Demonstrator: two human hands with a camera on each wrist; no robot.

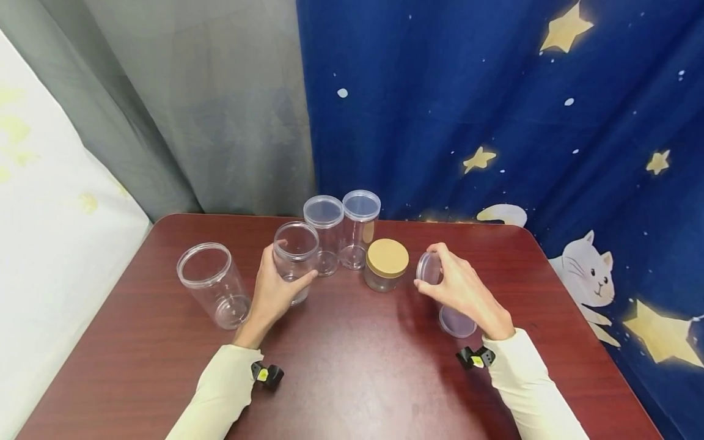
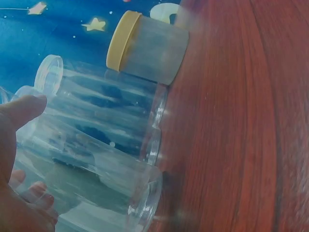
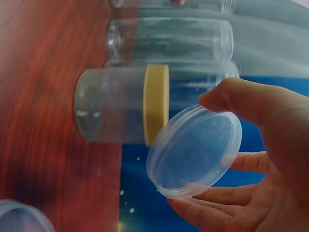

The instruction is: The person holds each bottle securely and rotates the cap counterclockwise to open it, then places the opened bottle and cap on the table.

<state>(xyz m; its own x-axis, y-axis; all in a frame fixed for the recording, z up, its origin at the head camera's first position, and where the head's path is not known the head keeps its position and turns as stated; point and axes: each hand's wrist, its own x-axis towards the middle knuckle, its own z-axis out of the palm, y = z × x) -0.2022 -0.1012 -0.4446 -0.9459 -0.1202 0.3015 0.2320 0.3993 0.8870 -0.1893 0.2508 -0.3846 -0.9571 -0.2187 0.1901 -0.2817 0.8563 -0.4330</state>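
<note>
My left hand (image 1: 277, 287) grips a clear, lidless jar (image 1: 297, 260) near its upper part, thumb on the near side and fingers behind it. In the left wrist view the thumb lies by the rim and the fingers show through the wall of the jar (image 2: 91, 183). My right hand (image 1: 462, 287) pinches a clear round lid (image 1: 428, 269) by its edge, holding it tilted above the table. The right wrist view shows this lid (image 3: 195, 150) between thumb and fingers. A second clear lid (image 1: 458, 322) lies on the table under the right hand.
Two lidded clear jars (image 1: 360, 229) stand side by side at the back, just beyond the held jar. A shorter jar with a yellow lid (image 1: 387, 258) stands between the hands. Another open clear jar (image 1: 211, 284) is at the left. Curtains hang behind the table (image 1: 352, 366).
</note>
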